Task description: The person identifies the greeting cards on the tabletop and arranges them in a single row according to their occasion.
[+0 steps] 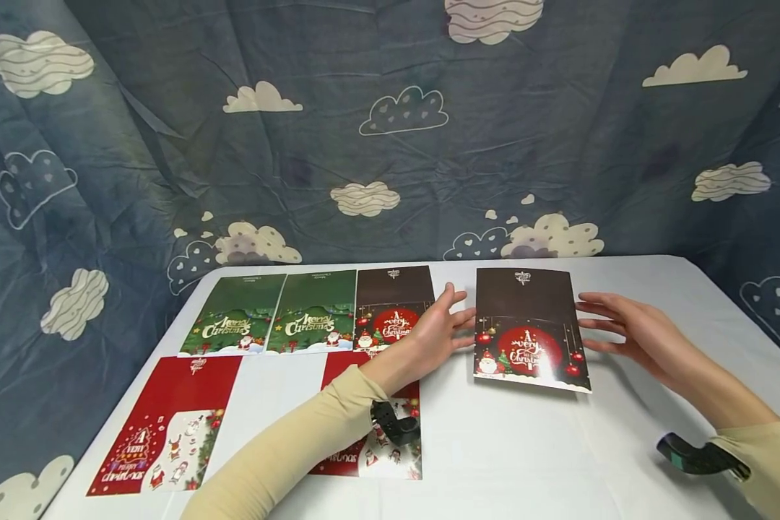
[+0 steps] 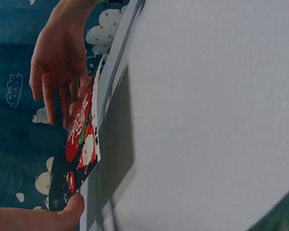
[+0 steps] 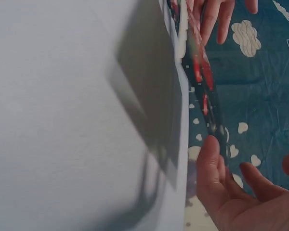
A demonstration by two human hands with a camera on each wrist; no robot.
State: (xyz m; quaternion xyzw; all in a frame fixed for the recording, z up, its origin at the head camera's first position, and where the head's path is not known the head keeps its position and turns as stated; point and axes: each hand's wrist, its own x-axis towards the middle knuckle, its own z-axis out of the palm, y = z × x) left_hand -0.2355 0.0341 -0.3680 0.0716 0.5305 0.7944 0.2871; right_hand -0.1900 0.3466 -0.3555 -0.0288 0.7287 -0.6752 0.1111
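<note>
A dark Christmas card (image 1: 533, 339) with a red circle on its lower half is raised over the white table, its shadow below it. Beside its left edge is my left hand (image 1: 435, 325), fingers extended and fingertips right at the edge. My right hand (image 1: 630, 328) faces the opposite edge with its fingers spread. In the right wrist view a fingertip (image 3: 211, 144) of that hand meets the end of the card (image 3: 204, 91). The left wrist view shows the card (image 2: 82, 130) tilted, between both hands.
Two green cards (image 1: 234, 310) and another dark card (image 1: 393, 289) lie in a row at the back left. In front are a red card (image 1: 169, 426) and a second red card (image 1: 403, 462), the latter partly covered by my left arm. A cloud-patterned curtain (image 1: 390, 166) hangs behind.
</note>
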